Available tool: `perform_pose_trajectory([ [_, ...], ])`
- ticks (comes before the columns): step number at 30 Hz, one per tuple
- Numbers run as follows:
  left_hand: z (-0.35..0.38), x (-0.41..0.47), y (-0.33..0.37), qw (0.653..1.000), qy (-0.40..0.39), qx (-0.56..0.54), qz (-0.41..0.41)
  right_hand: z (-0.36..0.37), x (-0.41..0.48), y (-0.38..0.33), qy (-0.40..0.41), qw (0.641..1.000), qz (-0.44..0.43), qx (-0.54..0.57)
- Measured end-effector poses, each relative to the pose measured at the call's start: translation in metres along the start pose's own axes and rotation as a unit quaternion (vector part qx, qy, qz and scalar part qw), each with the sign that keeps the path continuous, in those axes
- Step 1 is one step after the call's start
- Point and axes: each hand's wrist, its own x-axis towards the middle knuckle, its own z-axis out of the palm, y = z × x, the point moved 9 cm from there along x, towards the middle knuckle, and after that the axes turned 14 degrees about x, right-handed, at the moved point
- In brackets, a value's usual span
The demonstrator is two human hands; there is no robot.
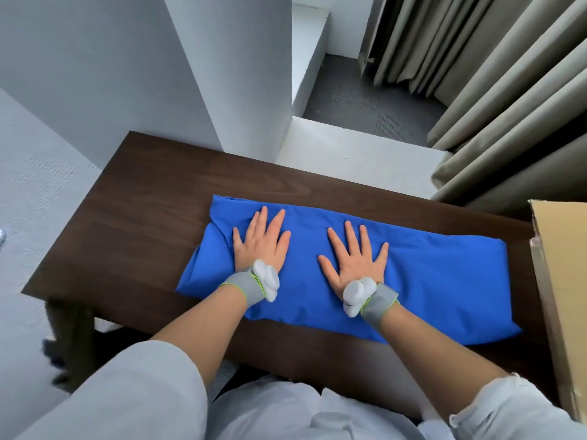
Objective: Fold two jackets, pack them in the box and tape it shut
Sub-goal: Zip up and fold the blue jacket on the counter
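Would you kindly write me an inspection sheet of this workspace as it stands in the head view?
Surface: dark wooden table, wood grain visible around the jacket.
Job's things: blue jacket folded into a long flat band on the table; cardboard box by the table's right end, partly out of frame; second jacket and tape, nothing seen.
Clutter: nothing seen.
Grippers: left hand and right hand lie flat, fingers spread, pressing on the jacket; a grey wristband with a white device on each wrist.
Cables: nothing seen.
Surroundings: beige curtain at right, white pillar behind the table, grey carpet beyond.
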Motion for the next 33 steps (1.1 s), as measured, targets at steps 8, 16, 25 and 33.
perform_pose_trajectory([
  [8, -0.011, -0.001, -0.114, 0.957, 0.044, -0.151, -0.245, -0.006, 0.006, -0.003, -0.009, 0.997, 0.081, 0.009],
  [16, 0.015, 0.005, -0.152, 0.945, -0.044, -0.247, -0.212, -0.01, -0.001, -0.055, 0.04, 0.991, 0.123, 0.014],
  [25, 0.038, -0.001, -0.143, 0.904, -0.16, -0.331, -0.217, 0.041, -0.006, -0.164, 0.083, 0.971, -0.023, 0.224],
  [33, 0.018, 0.007, -0.143, 0.824, -0.108, -0.537, -0.148, 0.013, 0.003, -0.158, 0.074, 0.901, -0.019, 0.428],
])
